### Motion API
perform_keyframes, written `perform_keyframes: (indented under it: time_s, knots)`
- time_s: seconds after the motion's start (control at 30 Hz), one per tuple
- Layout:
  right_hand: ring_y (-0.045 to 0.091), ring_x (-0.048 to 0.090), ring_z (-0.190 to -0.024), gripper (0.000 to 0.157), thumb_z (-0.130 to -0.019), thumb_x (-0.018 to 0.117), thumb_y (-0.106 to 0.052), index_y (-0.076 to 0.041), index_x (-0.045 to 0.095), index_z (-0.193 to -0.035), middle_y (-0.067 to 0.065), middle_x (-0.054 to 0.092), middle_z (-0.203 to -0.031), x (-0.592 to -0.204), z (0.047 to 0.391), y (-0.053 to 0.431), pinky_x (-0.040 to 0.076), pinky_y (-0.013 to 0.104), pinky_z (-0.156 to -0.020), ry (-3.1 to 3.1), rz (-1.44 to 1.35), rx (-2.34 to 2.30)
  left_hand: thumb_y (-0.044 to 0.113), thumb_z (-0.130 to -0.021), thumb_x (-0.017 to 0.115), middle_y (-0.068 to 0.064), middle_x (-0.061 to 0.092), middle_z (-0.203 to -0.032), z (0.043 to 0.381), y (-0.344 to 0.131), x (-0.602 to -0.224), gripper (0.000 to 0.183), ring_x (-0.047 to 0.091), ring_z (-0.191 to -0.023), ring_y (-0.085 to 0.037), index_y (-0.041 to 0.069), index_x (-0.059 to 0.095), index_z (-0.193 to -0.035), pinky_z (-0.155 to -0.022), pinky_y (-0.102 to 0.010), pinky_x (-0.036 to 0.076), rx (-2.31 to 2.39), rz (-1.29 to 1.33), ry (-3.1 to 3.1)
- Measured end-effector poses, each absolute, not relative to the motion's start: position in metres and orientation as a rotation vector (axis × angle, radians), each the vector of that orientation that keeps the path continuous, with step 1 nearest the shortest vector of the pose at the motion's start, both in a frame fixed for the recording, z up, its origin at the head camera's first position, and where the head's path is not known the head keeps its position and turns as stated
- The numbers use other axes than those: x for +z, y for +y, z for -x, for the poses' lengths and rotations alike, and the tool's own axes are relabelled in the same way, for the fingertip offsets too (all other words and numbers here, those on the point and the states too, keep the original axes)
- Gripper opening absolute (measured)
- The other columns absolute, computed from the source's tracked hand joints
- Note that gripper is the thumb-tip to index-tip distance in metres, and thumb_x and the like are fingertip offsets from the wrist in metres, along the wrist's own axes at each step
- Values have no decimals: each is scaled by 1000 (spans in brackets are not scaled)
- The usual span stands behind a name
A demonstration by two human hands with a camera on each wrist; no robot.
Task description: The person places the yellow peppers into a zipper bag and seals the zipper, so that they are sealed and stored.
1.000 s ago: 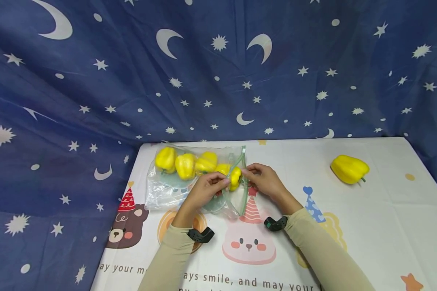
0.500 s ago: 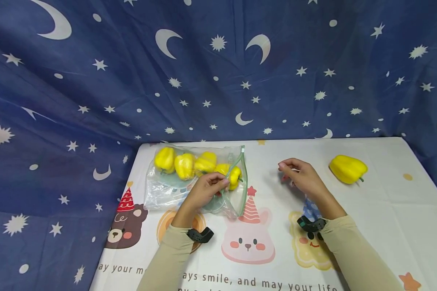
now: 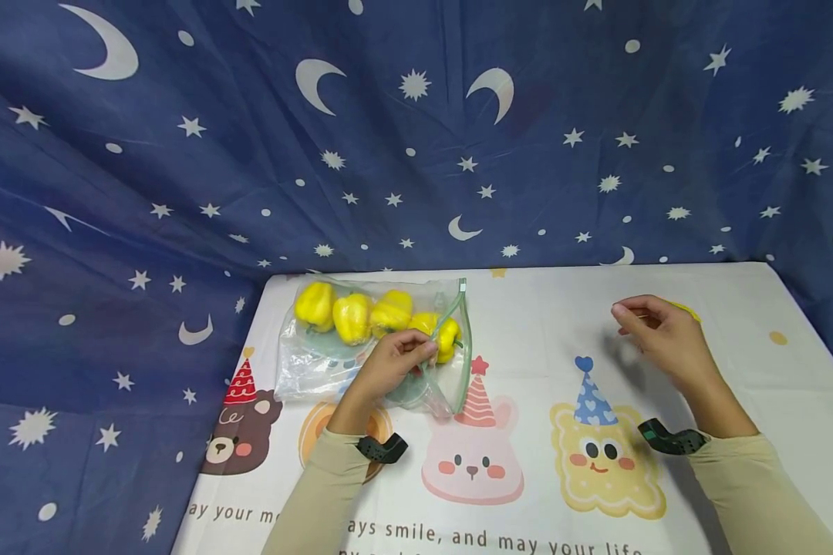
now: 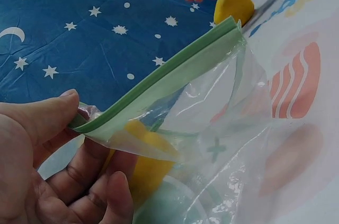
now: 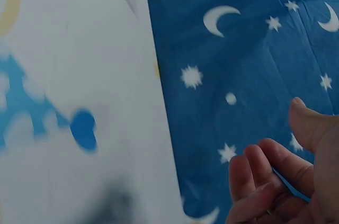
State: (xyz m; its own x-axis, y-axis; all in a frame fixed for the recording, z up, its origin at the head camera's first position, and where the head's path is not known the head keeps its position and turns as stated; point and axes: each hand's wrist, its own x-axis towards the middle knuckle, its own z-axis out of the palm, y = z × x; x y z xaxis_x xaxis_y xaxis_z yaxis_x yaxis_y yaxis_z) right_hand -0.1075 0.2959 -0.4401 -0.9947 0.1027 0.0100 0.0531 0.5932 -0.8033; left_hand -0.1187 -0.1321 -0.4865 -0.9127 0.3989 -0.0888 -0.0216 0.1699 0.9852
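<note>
A clear zip bag (image 3: 301, 378) lies on its side at the table's left, with several yellow bell peppers (image 3: 352, 317) inside. My left hand (image 3: 386, 366) pinches one side of its green-edged mouth between thumb and fingers. In the left wrist view the green zip strip (image 4: 164, 78) runs away from that pinch, and the mouth gapes. My right hand (image 3: 666, 339), fingers loosely bent and holding nothing, hovers at the right over the table. Behind it, one loose yellow bell pepper (image 4: 233, 7) is mostly hidden in the head view.
A white cloth printed with cartoon animals covers the table (image 3: 541, 308). A dark blue curtain (image 3: 416, 131) with moons and stars rises along the back and left edges. Each wrist wears a black band (image 3: 383, 448).
My right hand has let go of the bag's mouth and moved right to the loose bell pepper, now covering most of it. The left hand keeps its pinch in the same place.
</note>
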Motion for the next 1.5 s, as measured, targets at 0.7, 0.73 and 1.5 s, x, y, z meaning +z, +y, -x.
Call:
perform_keyframes:
  time_s: [0.7, 0.73, 1.5]
  knots:
    - [31, 50, -114, 69, -93, 66, -60, -9, 61, -140, 14, 63, -126, -443, 102, 363, 39, 27, -71, -2802, 534, 977, 25, -102, 65, -4, 69, -85, 120, -133, -487, 21, 61, -76, -16, 5, 71, -105, -70, -35, 56, 1782, -339, 2130]
    - [31, 50, -114, 68, -93, 66, -59, -10, 61, -140, 16, 63, -128, -445, 103, 365, 39, 29, -71, -2797, 538, 969, 25, -102, 65, -4, 69, -85, 120, -133, -487, 21, 61, -76, -16, 5, 71, -105, -70, -34, 56, 1785, -340, 2128]
    - [37, 41, -116, 91, -85, 72, -65, -23, 37, -158, 25, 42, -149, -469, 108, 389, 45, 36, -78, -3030, 529, 1263, 23, -102, 65, -10, 69, -86, 120, -132, -486, 22, 60, -77, -18, 3, 70, -106, -71, -38, 55, 1788, -315, 2118]
